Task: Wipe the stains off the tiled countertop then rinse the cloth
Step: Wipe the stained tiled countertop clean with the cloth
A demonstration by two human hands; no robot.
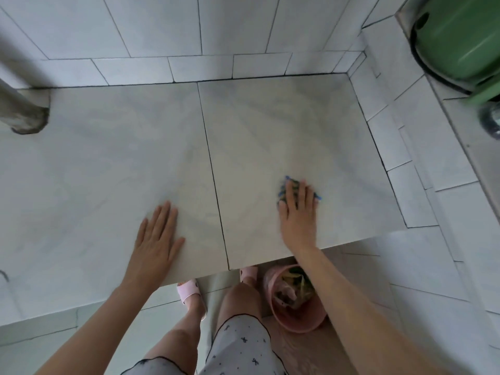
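Note:
The pale grey tiled countertop [135,147] fills the middle of the view, with a dark grout line running front to back. My right hand [297,215] lies flat with straight fingers on a small blue and dark cloth [284,189], pressing it on the right tile near the front edge. Only the cloth's edges show around my fingers. My left hand [157,239] rests flat, palm down, on the left tile by the front edge. Faint yellowish smears show on the tile between the hands.
A grey pipe [19,112] rises through the counter at the far left. A green round vessel [460,39] sits on a metal surface at the upper right. Below the counter edge stands a pink bin [295,301] with scraps, next to my feet in pink slippers.

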